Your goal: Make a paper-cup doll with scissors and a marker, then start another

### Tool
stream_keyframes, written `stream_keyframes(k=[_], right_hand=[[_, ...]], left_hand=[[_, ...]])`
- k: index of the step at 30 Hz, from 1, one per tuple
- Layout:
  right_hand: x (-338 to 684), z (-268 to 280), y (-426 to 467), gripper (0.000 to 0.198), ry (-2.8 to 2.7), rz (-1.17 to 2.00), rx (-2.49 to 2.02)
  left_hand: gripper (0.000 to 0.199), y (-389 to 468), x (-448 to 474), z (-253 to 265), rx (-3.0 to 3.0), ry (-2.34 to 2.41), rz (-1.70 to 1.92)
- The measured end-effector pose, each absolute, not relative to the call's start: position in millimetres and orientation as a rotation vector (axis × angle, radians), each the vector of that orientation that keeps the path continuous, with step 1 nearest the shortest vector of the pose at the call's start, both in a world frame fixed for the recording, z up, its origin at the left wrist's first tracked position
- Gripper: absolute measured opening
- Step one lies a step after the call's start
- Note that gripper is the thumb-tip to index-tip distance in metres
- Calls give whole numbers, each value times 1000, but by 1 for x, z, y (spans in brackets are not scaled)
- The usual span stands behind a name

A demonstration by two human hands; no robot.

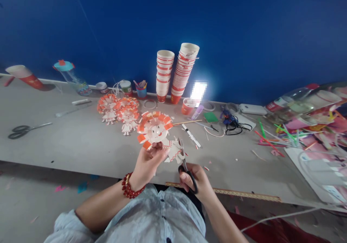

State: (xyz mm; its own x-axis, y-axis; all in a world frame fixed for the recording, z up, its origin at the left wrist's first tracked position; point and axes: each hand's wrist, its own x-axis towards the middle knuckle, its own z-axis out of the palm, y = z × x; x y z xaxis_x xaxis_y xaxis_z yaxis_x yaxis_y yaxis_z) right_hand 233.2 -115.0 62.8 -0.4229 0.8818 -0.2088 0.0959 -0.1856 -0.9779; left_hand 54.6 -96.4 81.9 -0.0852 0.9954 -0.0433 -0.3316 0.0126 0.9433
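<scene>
My left hand (pixel 148 160) pinches a paper doll (pixel 156 130) that has a drawn face, a ring of orange and white cup strips round its head, and a white paper body. In my right hand (pixel 195 181) are black-handled scissors (pixel 183 156), fingers in the loops. Their blades point away from me and lie beside the lower edge of the doll's body; whether they touch it I cannot tell. Several finished-looking dolls (pixel 127 116) with the same orange fringes lie on the table to the left of the held one.
Two tall stacks of paper cups (pixel 165 75) stand by the blue wall. Another pair of scissors (pixel 25 129) lies far left. A marker (pixel 191 135), a glue stick (pixel 197 112) and a green block (pixel 210 117) are beyond my hands. Colourful scraps and bottles (pixel 292 100) crowd the right.
</scene>
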Motion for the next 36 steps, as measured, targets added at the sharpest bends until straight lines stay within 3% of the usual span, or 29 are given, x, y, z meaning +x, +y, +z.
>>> stream_keyframes(k=[6, 20, 24, 36], right_hand=[[239, 60, -116, 61, -1534, 1702, -1178], [241, 59, -117, 63, -1652, 1645, -1202], [240, 59, -117, 63, -1615, 1630, -1228], [237, 63, -114, 62, -1527, 1745, -1144]], left_hand=[[24, -89, 47, 93, 1032, 1016, 1306], [17, -84, 43, 108, 1421, 1088, 1204], [7, -88, 43, 110, 1508, 1141, 1130], [12, -90, 46, 111, 1488, 1052, 1039]])
